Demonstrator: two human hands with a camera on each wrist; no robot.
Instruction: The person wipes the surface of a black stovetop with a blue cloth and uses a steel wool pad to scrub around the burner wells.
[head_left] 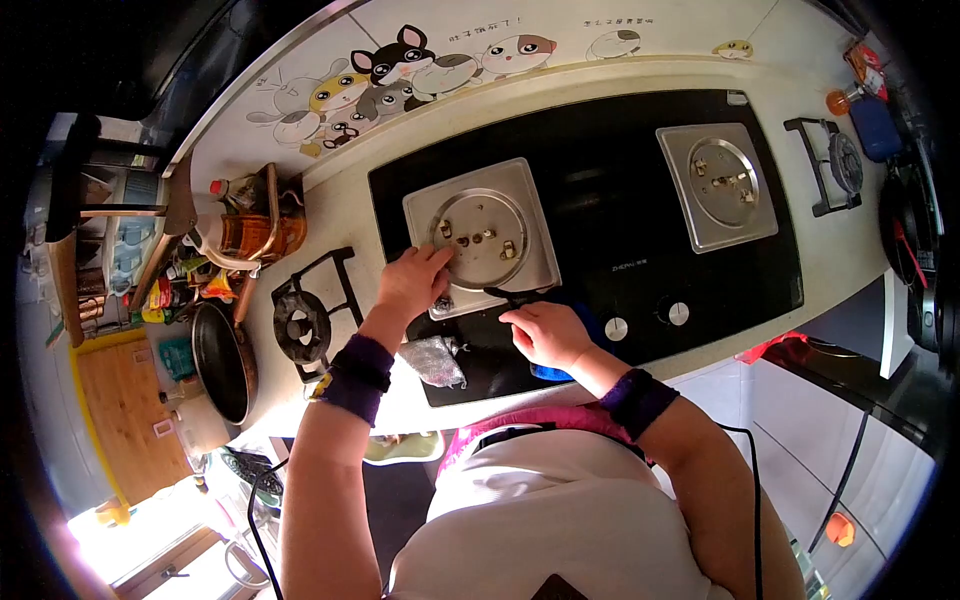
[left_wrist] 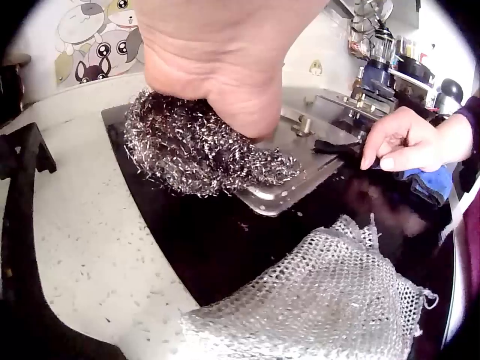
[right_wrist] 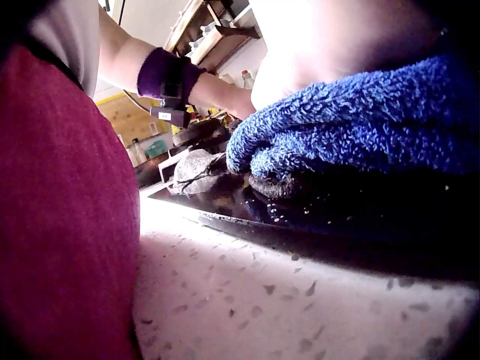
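My left hand (head_left: 408, 288) bends over the left burner's square steel plate (head_left: 420, 212) and grips a steel wool scrubber (left_wrist: 199, 150), which bulges out under the palm at the plate's corner. My right hand (head_left: 552, 335) is at the plate's front right, its fingers curled on a blue cloth (right_wrist: 360, 120) with black edging. A black strip (left_wrist: 335, 148) sticks out from those fingers over the plate edge. Between the hands and nearer the body, a grey mesh cloth (head_left: 432, 361) lies on the black cooktop (head_left: 600, 200). The fingertips of my left hand are hidden in the left wrist view.
A black pan support (head_left: 302, 322) lies left of the cooktop, another (head_left: 838, 165) at its right. Beyond the left one are a frying pan (head_left: 222, 362) and a rack of bottles (head_left: 262, 235). The right burner plate (head_left: 716, 187) and two knobs (head_left: 616, 329) are on the cooktop.
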